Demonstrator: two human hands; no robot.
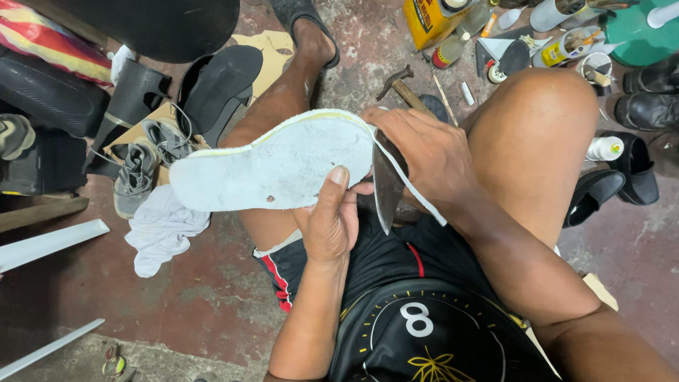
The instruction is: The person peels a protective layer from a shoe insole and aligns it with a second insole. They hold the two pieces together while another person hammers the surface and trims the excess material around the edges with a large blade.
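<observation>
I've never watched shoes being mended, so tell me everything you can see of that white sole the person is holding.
The white sole is a flat, foot-shaped sheet, seemingly foam or rubber, scuffed grey, with a yellowish upper edge and a small dark hole near its lower edge. It lies across the lap, toe pointing left. The left hand grips it from below, thumb on top. The right hand presses a broad knife blade at its heel, where a thin white strip peels away.

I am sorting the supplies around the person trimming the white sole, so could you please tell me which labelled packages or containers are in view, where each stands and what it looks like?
Yellow can: top centre, boxy, red-and-dark label.
Small bottle: beside the can, lying tilted, red band.
White bottle: right, beyond the knee, on its side.
</observation>
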